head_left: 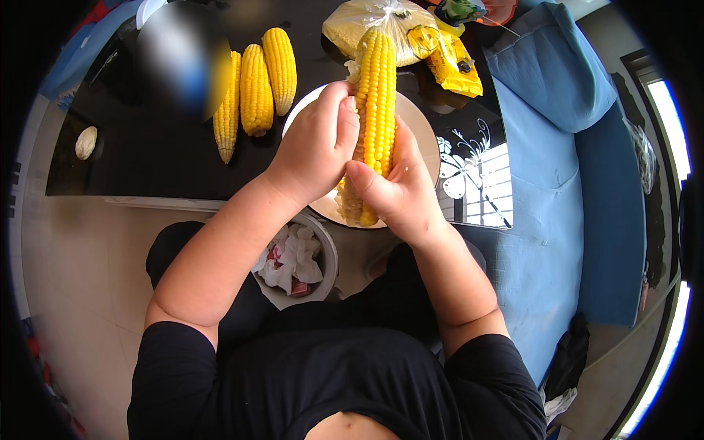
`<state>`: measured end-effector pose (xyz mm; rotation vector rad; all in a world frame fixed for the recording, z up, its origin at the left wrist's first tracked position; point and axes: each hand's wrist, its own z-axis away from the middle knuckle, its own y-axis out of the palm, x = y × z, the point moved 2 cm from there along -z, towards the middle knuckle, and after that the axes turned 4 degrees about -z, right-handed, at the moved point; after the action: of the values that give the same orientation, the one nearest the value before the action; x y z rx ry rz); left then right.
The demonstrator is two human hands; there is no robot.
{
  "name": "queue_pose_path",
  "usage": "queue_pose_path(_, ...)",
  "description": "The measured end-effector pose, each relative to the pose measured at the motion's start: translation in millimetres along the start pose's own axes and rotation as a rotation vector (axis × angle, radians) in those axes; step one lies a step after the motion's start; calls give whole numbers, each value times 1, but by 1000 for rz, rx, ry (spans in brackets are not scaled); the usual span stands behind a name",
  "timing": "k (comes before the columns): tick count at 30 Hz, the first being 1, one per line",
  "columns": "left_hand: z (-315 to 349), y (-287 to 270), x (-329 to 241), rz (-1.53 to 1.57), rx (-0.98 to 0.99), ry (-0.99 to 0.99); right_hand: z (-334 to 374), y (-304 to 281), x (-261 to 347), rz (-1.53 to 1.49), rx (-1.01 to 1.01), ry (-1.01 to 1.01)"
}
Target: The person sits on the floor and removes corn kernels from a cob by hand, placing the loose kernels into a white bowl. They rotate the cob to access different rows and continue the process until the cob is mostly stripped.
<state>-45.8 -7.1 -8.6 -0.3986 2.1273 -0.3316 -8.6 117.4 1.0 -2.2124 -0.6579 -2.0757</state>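
Note:
Between my two hands an ear of corn [378, 103] is held upright over a pale round plate [424, 139]. Part of its left side is stripped of kernels, while the front and right rows are full. My left hand [323, 139] is closed on the ear's left side, thumb pressed near the kernel rows. Lower down on the right, my right hand [400, 183] wraps round it, with the thumb across the front near the stripped part. A few kernels seem to lie on the plate under the ear, mostly hidden by my hands.
Whole corn ears [257, 92] lie on the black glossy table [176, 165] at the left. Behind the plate are a clear bag of yellow grain [341, 29] and a yellow packet [451, 66]. A waste bin [330, 257] stands below; a blue sofa [543, 213] is at right.

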Motion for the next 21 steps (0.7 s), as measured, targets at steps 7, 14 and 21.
queue_pose_path(7,-3,2,8,571,26,-301,-3,0,4,23,-23,-17)
queue_pose_path(14,-3,2,4,264,53,-152,3,5,3,118,0,-44)
queue_pose_path(21,-2,1,3,9,8,-63,3,3,-2,126,1,-37)
